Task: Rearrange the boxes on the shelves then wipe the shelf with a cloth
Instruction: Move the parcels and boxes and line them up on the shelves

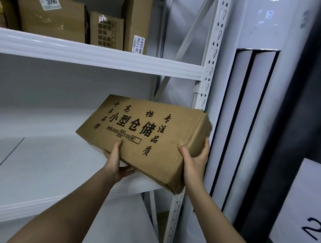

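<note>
Right in the middle of the frame, a long brown box (144,137) with big black writing is held up in the air by both hands. It is tilted — its long side runs from the upper left down to the lower right, and the far end points in toward the middle shelf (40,160). The left hand (115,164) holds the near long edge from below, thumb on top. The right hand (195,164) wraps around the box's right end, close to the white post (208,67). Both hands hold tight (neither one is free). The box hangs just above the front edge of the shelf, at its right side. I think it goes in next — straight ahead and a bit left. More boxes (52,17) sit on the upper shelf (95,56) at the upper left. No cloth shows.
</note>
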Tool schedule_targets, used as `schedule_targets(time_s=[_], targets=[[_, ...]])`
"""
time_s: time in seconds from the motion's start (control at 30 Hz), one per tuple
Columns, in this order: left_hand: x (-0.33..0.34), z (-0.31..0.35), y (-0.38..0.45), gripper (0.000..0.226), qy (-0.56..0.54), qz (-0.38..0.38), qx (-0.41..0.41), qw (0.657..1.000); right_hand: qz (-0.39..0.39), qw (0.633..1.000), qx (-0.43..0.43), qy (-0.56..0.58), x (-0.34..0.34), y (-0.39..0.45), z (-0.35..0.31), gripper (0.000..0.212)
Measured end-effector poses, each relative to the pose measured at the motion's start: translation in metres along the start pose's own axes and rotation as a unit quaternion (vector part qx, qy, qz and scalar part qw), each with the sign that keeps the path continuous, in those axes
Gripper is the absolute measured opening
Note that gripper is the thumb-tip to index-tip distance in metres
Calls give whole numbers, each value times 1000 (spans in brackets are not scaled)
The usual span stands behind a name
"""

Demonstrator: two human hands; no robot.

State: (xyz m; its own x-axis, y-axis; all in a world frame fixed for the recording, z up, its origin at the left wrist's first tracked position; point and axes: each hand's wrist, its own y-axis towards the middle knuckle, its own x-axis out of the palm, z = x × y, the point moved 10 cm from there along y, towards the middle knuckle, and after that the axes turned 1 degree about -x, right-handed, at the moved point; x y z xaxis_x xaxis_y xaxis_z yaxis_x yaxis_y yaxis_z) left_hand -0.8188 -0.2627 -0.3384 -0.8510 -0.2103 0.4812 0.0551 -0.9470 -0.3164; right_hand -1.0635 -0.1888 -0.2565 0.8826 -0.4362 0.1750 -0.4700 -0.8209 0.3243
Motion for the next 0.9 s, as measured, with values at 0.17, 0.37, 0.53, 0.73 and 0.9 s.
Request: schedule_targets(time_s=[0.17, 0.37, 0.53, 0.73, 0.9], targets=[[17, -17, -10, 65, -1, -19, -10, 1000, 22, 998, -54, -21, -25, -19, -36, 89], [37, -29, -27, 60, 24, -60, -40, 997, 75, 993, -84, -42, -51, -41, -65, 91], [45, -26, -49, 51, 56, -78, -44, 994, 100, 983, -125, -85, -58, -69, -98, 93], [62, -23, -86, 35, 69, -129, -58, 988, 144, 957, -189, -165, -63, -109, -153, 94], [86, -18, -119, 42, 98, -185, -65, 976, 164, 937, -227, -212, -67, -135, -197, 92]])
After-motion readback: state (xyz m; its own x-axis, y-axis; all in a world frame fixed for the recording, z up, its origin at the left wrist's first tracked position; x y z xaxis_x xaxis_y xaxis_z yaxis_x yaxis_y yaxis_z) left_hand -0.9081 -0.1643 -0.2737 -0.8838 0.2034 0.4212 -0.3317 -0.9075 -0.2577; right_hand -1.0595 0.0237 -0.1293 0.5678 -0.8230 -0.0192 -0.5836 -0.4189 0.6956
